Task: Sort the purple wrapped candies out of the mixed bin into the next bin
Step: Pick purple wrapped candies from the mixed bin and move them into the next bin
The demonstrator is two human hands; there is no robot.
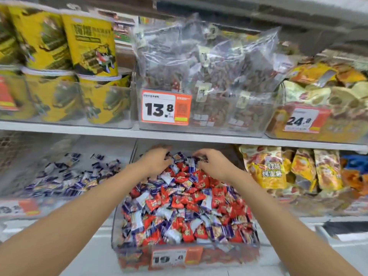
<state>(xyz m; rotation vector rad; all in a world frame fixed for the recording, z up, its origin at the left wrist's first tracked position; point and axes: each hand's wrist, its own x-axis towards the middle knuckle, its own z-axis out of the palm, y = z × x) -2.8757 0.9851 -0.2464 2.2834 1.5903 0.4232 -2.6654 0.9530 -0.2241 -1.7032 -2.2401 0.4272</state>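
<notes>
2 hands point(156, 161) point(216, 166), approx. 6 bins point(229, 255)

Blurred, unreadable price tag point(20, 208) on purple-candy bin point(12, 166)

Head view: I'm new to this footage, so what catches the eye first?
A clear plastic bin heaped with red and purple wrapped candies fills the centre, with the left hand and right hand reaching into its far end. Above it, an orange-and-white 13.8 price tag stands out.

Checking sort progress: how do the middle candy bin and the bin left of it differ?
The middle bin holds red and purple candies mixed; the left bin holds purple only. The middle bin is heaped; the left bin has a thin scatter. Both are clear plastic.
</notes>
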